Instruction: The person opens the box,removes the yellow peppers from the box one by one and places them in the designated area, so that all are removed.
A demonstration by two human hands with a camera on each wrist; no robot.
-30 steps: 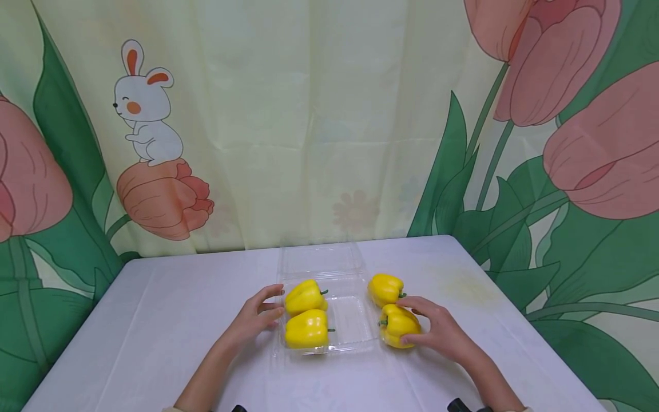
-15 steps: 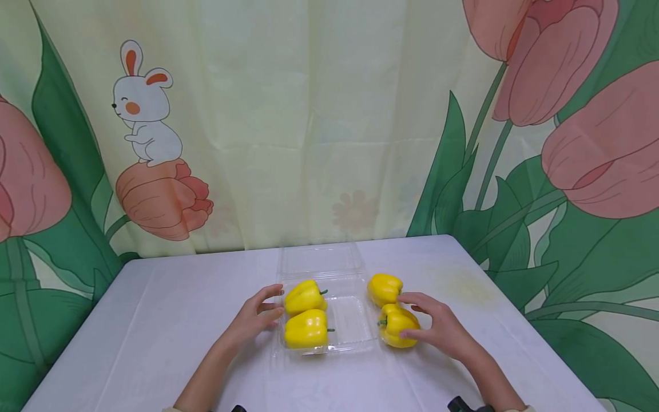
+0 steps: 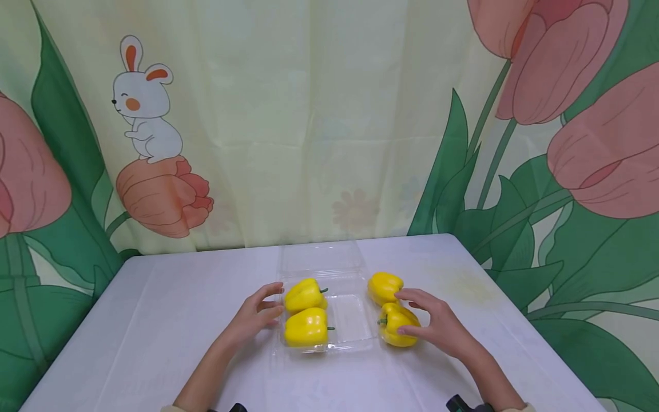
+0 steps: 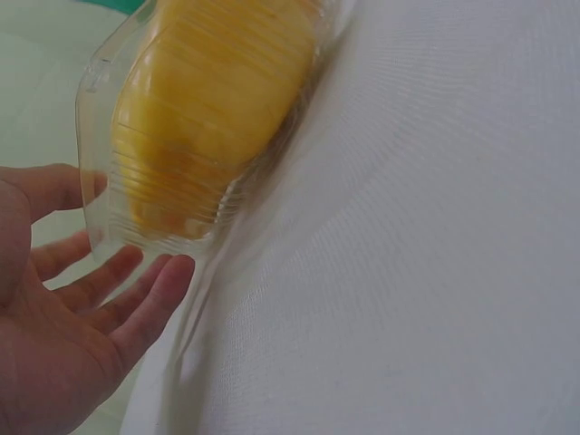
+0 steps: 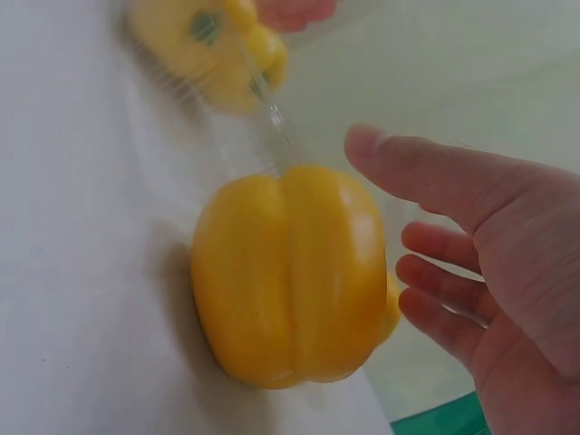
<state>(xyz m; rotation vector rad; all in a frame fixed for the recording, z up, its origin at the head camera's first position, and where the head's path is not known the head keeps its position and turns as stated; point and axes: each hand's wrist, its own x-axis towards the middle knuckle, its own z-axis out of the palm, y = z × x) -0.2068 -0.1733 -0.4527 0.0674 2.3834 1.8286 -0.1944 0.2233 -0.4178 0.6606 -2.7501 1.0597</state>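
Observation:
A clear plastic clamshell box lies with its lid folded back. Two yellow bell peppers sit in its left half: a rear pepper and a front pepper, stems pointing right. My left hand is at the box's left wall, its relaxed fingers right at the ribbed plastic. Beside the box on the right are two more peppers, a far one and a near one. Over the near pepper is my right hand, with thumb and fingers spread apart; the right wrist view shows a gap between them and the pepper.
A white cloth covers the table. Behind its far edge hangs a curtain printed with tulips and a rabbit. Black wrist-camera parts show at the bottom edge.
My right thumb and fingertips have shifted slightly up and left over the near pepper. The left hand, the box and the peppers stay in place.

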